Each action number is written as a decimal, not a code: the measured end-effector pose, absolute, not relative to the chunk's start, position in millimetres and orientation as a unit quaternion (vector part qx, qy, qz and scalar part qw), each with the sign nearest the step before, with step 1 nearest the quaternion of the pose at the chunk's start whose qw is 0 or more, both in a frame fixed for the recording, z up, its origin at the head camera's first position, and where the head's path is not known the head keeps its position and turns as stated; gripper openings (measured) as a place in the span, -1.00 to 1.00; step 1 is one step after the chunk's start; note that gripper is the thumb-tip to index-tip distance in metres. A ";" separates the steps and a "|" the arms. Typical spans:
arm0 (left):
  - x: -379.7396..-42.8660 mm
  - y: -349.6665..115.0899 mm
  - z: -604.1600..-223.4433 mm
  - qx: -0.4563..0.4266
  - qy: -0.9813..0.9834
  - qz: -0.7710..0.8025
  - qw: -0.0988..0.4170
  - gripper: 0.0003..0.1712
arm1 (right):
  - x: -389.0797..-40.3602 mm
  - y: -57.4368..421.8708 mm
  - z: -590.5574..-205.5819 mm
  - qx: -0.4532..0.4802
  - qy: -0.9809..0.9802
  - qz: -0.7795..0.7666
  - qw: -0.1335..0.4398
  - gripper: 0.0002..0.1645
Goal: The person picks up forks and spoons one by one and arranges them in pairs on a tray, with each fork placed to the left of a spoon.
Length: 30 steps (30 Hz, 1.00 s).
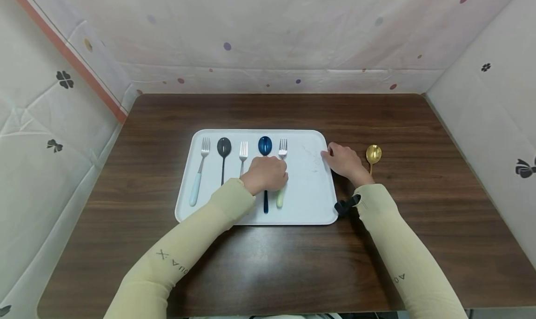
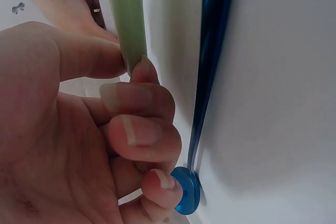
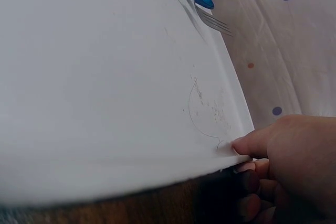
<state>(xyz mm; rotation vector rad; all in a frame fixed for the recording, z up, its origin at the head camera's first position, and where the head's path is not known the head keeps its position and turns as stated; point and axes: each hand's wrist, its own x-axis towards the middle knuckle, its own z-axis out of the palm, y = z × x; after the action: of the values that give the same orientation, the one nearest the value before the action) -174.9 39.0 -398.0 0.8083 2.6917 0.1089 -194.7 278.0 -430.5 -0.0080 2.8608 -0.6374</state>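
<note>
My left hand (image 1: 268, 173) is over the white tray (image 1: 307, 207) and pinches a fork with a pale green handle (image 2: 131, 19) between thumb and index finger. The fork's tines (image 1: 283, 144) show beyond the knuckles in the head view. Just left of it lies a blue spoon (image 1: 265, 145), its middle hidden under the hand. My right hand (image 1: 345, 162) grips the tray's right rim, thumb on top and fingers below, as the right wrist view shows. Farther left on the tray are a partly covered fork (image 1: 244, 151), a black spoon (image 1: 224, 146) and a fork with a light blue handle (image 1: 195, 188).
A gold spoon (image 1: 373, 154) lies on the brown wooden table (image 1: 268, 272), right of the tray and behind my right wrist. Patterned white cloth (image 1: 268, 39) stands along the back and both sides. Scuffs and a thin hair-like line mark the tray's right part.
</note>
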 end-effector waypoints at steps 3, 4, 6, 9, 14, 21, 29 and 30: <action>-175.3 39.7 -398.5 0.283 0.944 0.038 0.168 -0.65 | -194.7 278.0 -430.5 -0.004 0.971 -0.215 0.103 -0.58; -175.5 40.0 -398.9 0.283 0.944 0.038 0.168 -0.65 | -194.7 278.0 -430.6 -0.004 0.971 -0.214 0.103 -0.58; -175.7 40.5 -399.4 0.282 0.944 0.039 0.169 -0.65 | -195.0 278.2 -431.4 -0.004 0.972 -0.213 0.102 -0.57; -175.8 41.1 -399.7 0.283 0.943 0.039 0.168 -0.65 | -195.3 278.6 -432.3 -0.003 0.972 -0.213 0.102 -0.57; -175.8 41.7 -398.4 0.287 0.942 0.041 0.172 -0.67 | -195.0 278.4 -432.3 -0.004 0.972 -0.213 0.100 -0.57; -175.2 43.6 -397.1 0.284 0.942 0.038 0.173 -0.67 | -194.9 278.1 -431.7 -0.004 0.972 -0.214 0.101 -0.57; -175.2 44.9 -398.3 0.283 0.942 0.039 0.174 -0.67 | -194.4 278.1 -430.7 -0.002 0.971 -0.214 0.104 -0.56; -175.2 45.1 -398.6 0.283 0.942 0.039 0.174 -0.68 | -194.2 278.1 -430.5 -0.002 0.971 -0.214 0.104 -0.56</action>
<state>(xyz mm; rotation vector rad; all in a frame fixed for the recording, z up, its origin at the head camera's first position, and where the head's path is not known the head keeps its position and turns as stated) -175.2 45.1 -398.6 0.8014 2.6718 0.1102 -194.2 278.1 -430.5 -0.0061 2.8656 -0.6301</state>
